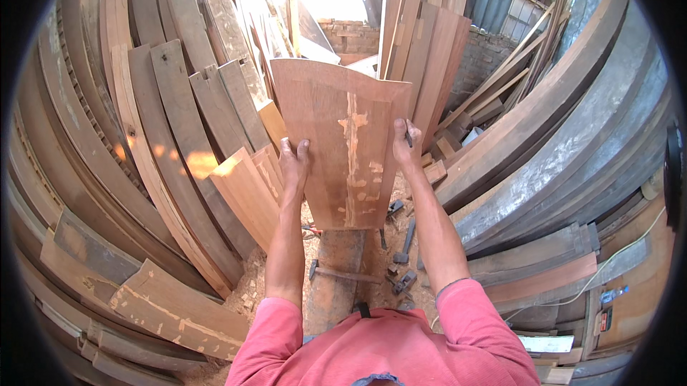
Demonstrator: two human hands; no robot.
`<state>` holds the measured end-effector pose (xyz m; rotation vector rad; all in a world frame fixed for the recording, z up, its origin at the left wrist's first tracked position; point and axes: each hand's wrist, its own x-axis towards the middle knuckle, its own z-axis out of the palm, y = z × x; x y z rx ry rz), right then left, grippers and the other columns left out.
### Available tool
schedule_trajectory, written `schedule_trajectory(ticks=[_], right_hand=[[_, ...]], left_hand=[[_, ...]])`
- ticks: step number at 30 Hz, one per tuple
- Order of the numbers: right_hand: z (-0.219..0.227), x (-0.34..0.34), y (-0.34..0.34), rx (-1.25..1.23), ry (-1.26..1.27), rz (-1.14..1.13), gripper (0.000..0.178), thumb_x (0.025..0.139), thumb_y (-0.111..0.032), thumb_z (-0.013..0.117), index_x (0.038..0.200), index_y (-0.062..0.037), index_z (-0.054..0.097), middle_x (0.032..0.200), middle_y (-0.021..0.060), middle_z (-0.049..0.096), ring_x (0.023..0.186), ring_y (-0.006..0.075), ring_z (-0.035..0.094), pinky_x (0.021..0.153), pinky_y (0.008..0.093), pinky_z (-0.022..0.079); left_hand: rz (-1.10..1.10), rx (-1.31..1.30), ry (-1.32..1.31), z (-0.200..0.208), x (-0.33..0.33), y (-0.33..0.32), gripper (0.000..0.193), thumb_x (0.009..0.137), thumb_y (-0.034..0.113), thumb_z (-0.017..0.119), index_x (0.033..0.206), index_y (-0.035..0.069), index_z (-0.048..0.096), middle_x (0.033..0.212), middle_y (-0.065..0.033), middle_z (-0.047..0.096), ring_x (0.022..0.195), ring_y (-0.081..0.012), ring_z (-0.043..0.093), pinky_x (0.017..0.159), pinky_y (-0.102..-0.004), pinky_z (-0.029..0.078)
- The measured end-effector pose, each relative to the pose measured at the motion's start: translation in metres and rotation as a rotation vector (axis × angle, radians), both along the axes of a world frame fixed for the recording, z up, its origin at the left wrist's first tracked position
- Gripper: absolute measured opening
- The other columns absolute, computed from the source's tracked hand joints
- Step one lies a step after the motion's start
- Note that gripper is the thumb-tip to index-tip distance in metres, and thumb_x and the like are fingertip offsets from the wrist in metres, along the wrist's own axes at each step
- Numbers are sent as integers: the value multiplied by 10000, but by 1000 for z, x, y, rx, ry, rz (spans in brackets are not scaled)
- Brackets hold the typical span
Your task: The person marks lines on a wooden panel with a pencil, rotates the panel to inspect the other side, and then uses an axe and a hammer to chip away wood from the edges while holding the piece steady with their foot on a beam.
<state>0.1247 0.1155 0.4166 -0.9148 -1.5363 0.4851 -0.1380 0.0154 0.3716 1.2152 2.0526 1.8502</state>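
Head view: the person holds a wide reddish wooden panel [340, 146] upright in front of the chest, its lower edge resting on a grey plank [335, 279] that runs toward the body. The left hand [293, 160] clasps the panel's left edge, fingers curled over the face. The right hand [403, 146] grips the right edge, fingers wrapped behind, with a dark pencil [408, 134] pinched against it. Hammers [406, 239] lie on the sawdust floor below. Stacked boards [179, 100] lean all around
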Motion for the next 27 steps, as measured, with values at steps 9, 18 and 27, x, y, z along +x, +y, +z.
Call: schedule_trajectory(ticks=[9, 18, 27], right_hand=[[-9, 21, -65, 56, 15, 15, 578, 1040, -479, 526, 860, 69, 561, 656, 207, 485, 634, 317, 563, 624, 430, 440], [-36, 75, -209, 3, 187, 365, 519, 986, -512, 623, 1066, 0, 623, 983, 132, 711, 959, 268, 710, 827, 383, 552], [-43, 87, -223, -10, 71, 423, 531, 965, -476, 675, 1152, 14, 592, 1081, 174, 701, 1019, 285, 701, 884, 404, 567]], left_hand=[[-155, 40, -169, 22, 24, -78, 239, 934, 127, 653, 1107, -17, 572, 893, -107, 661, 795, -146, 634, 688, -312, 507], [-598, 249, -334, -38, 19, -182, 118, 921, 64, 697, 927, 45, 580, 869, -56, 580, 845, -140, 583, 802, -280, 499], [-675, 312, -386, -42, 24, -200, 220, 881, 144, 767, 950, 47, 582, 938, -65, 579, 893, -156, 578, 832, -302, 495]])
